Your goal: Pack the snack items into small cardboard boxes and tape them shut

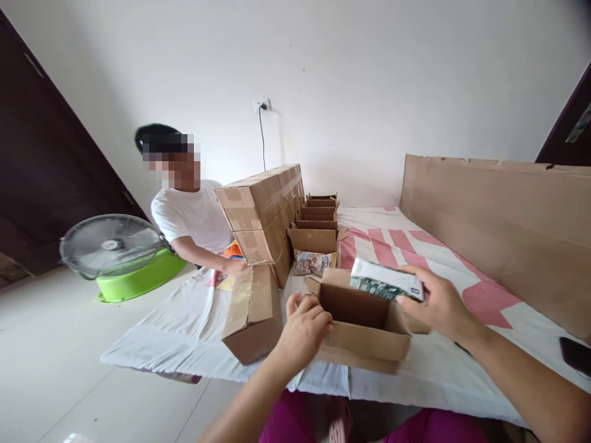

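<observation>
An open cardboard box (364,341) stands right in front of me near the table's edge, its flaps spread. My left hand (305,326) is closed on the box's left rim, fingers curled over the edge. Above the box's right end, my right hand (431,298) grips a white and green carton (385,280) by its right end. The carton is tilted and its print is too blurred to read. Behind the box lies a colourful printed packet (314,263).
A closed box (253,307) and a stack of taped boxes (263,209) stand left. Several open boxes (318,237) line up behind. A person (194,215) sits beyond the stack. A fan (111,246), a cardboard sheet (498,227) and a phone (575,355) are at the sides.
</observation>
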Motion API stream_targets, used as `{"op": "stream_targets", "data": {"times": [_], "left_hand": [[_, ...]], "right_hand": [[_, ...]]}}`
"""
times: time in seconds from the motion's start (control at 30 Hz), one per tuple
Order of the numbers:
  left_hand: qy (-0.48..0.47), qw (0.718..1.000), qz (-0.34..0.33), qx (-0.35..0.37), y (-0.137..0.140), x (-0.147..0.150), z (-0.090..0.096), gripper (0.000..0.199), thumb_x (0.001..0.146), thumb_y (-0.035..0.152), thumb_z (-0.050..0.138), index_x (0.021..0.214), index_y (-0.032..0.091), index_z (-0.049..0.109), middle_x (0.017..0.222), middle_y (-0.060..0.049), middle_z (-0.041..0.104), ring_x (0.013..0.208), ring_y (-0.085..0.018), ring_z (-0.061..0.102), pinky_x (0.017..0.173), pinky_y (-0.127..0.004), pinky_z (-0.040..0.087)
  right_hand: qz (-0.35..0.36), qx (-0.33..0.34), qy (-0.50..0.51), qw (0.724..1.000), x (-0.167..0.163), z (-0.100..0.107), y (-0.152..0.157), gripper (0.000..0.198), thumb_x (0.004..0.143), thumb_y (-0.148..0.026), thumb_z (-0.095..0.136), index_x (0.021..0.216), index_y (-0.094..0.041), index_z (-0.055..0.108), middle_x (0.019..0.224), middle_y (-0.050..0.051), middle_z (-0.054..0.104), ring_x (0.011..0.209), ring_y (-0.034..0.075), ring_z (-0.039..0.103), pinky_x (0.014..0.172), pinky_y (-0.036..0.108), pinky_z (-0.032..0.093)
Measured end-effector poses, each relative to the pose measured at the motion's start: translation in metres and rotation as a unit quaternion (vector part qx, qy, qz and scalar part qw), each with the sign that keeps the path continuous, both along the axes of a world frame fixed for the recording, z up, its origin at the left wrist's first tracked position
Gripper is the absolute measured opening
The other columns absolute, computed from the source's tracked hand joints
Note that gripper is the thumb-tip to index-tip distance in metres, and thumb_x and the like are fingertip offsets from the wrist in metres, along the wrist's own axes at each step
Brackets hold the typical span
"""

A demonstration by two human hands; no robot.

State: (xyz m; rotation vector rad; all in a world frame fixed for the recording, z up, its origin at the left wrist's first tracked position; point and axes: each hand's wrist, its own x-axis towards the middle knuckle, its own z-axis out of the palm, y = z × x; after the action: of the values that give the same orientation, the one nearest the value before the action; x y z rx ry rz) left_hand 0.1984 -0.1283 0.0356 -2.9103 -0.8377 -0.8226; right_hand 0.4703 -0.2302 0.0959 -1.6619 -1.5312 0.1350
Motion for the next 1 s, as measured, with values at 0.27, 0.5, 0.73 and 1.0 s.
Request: {"op": "stream_targets", "data": {"times": [0.27,0.5,0.73,1.0], "left_hand": [[0.037,0.987,0.15,0.037,0.033,-0.039,0.008,0.019,0.087,0.011,0.049,0.089,0.02,0.066,0.089,-0.006,0.066,0.097,-0.027,0.058,0.104,-0.06,0.026],[-0.078,0.984,-0.157,-0.028,-0.022,0.024,-0.064,0.029,0.088,0.016,0.048,0.113,0.024,0.059,0.102,-0.009,0.063,0.093,-0.022,0.062,0.084,-0.036,0.05],[-0.064,0.92,-0.225,-0.315,-0.037,0.091,-0.052,0.092,0.072,0.042,0.075,0.147,0.023,0.026,0.152,-0.023,0.028,0.108,-0.03,0.061,0.075,-0.035,0.057],[-0.225,0.93,-0.115,-0.267,0.05,0.163,0.2,0.054,0.083,0.017,0.065,0.131,0.019,0.041,0.123,-0.013,0.055,0.078,-0.013,0.066,0.069,-0.026,0.055]], "right_hand": [[-0.055,0.003,0.178,0.983,0.056,-0.066,-0.043,0.049,0.074,-0.046,0.063,0.115,-0.019,0.059,0.104,0.008,0.07,0.092,0.024,0.066,0.076,0.032,0.054],[-0.005,-0.123,0.22,0.968,0.048,-0.185,-0.06,0.046,0.057,-0.035,0.07,0.099,-0.019,0.065,0.094,0.008,0.072,0.088,0.029,0.067,0.081,0.038,0.052],[0.098,-0.037,0.25,0.963,0.037,-0.085,-0.071,0.056,0.07,-0.043,0.069,0.119,-0.019,0.059,0.099,0.008,0.068,0.087,0.025,0.065,0.074,0.033,0.053],[0.075,0.154,0.173,0.97,0.087,0.119,0.041,0.052,0.075,-0.047,0.069,0.118,-0.022,0.053,0.109,0.005,0.061,0.097,0.019,0.059,0.079,0.029,0.054]]}}
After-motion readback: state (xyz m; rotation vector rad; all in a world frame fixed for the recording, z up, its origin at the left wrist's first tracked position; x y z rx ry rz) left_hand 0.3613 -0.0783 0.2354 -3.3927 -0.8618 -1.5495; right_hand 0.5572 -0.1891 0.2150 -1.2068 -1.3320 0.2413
